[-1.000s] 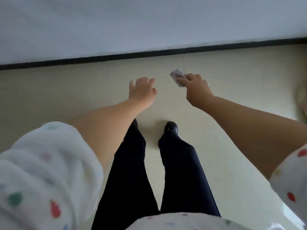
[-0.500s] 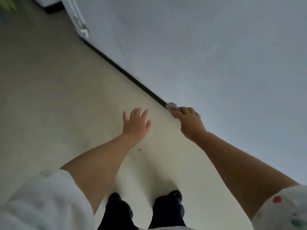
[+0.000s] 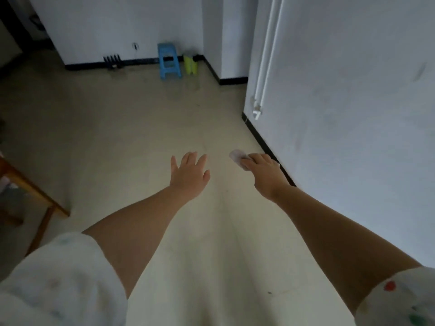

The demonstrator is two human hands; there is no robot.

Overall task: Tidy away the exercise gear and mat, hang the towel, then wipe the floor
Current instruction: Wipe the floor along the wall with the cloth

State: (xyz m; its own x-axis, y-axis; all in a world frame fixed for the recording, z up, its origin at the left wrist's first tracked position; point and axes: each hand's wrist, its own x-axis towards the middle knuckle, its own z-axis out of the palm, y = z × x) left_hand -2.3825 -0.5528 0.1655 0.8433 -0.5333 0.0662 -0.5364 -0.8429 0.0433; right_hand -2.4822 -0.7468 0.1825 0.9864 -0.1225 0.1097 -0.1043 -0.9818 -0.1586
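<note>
Wipe (image 3: 237, 156) sitting pinched in right hand (image 3: 261, 168), held out low above floor (image 3: 141, 128) near right wall's skirting (image 3: 261, 140), probably readying for wiping. Left hand (image 3: 189, 172) hovering with fingers spread, holding nothing, likely balancing.

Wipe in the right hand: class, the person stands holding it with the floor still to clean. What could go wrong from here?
1. The right hand pinches the wipe by a small part only; it may slip out.
2. The wall and white pipe lie close on the right; a swing could knock them.
3. The blue stool ahead could trip the person while they move across the floor.
</note>
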